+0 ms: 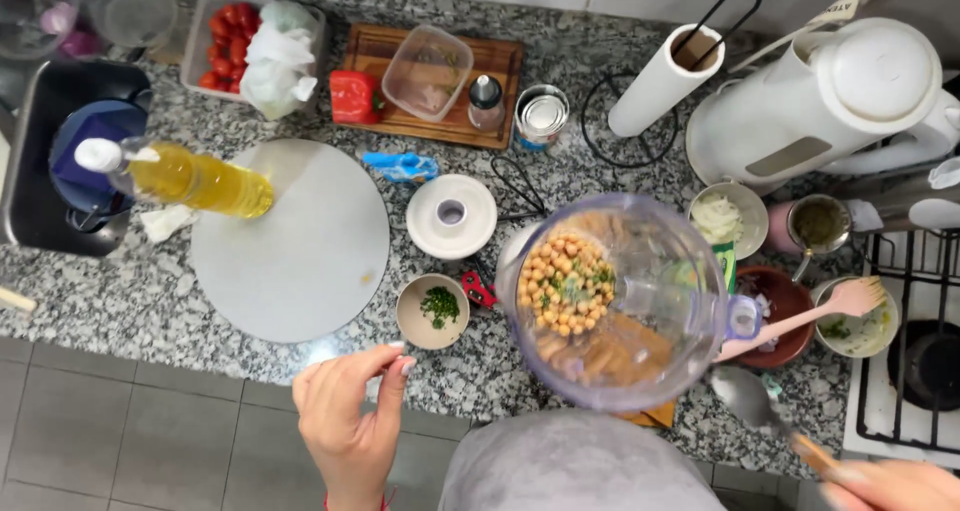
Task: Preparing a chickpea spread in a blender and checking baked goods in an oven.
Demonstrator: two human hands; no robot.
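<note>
Head view, looking straight down on a speckled granite bench (150, 301).

Left hand (350, 421) at 7 o'clock, empty, fingers (395, 363) loosely curled and apart, hovering just below a small bowl (432, 311) with chopped green herbs. Right hand (890, 486) at 4 o'clock, partly cut off by the frame edge, fingers closed round the wooden handle of a metal spoon (745, 396), bowl of the spoon just beside the rim of the blender jar (615, 301).

Blender jar clear, at centre, slightly toward 3 o'clock, holding chickpeas (568, 286) with flecks of green. White jar lid (451, 216) at 10 o'clock of the jar, near it. Round pale board (300, 251) at 9 o'clock, oil bottle (190, 178) lying across its upper left edge. Wooden cutting board (380, 46) at 12 o'clock with a red pepper (355, 98) and a clear plastic tub (427, 73). Paper towel roll (665, 79) and white kettle (830, 101) toward 1 and 2 o'clock. Pink spatula (820, 311) resting in a brown bowl (785, 306) at 3 o'clock.
</note>
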